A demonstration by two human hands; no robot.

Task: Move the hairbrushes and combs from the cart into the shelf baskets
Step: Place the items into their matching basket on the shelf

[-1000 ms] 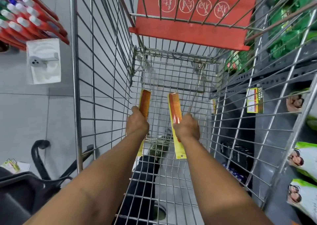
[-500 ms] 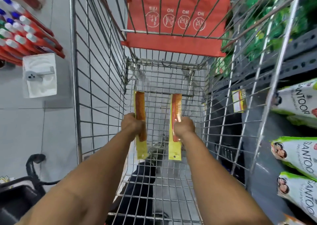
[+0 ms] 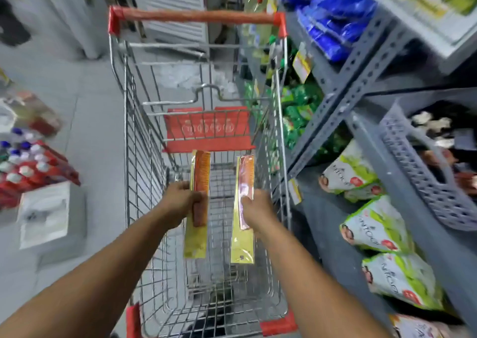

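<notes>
My left hand [image 3: 180,203] grips an orange comb in a yellow packet [image 3: 198,185], held upright over the wire cart [image 3: 139,157]. My right hand [image 3: 255,208] grips a second orange comb in a yellow packet [image 3: 244,208], parallel to the first and a little to its right. Both combs hang above the cart's inside, near its red child-seat flap [image 3: 206,128]. A grey perforated shelf basket [image 3: 423,172] sits on the shelf at the right, holding dark items that are too blurred to name.
Grey metal shelving [image 3: 343,84] runs along the right with green-and-white packets [image 3: 374,224] and blue packs [image 3: 335,22]. On the floor at left lie red bottles [image 3: 28,167] and a white box [image 3: 44,213]. The cart's red handle [image 3: 196,15] is at the far end.
Both hands have lifted the combs up out of the cart's bottom. The view has tilted up, showing the whole cart, its handle and the shelf basket at right.
</notes>
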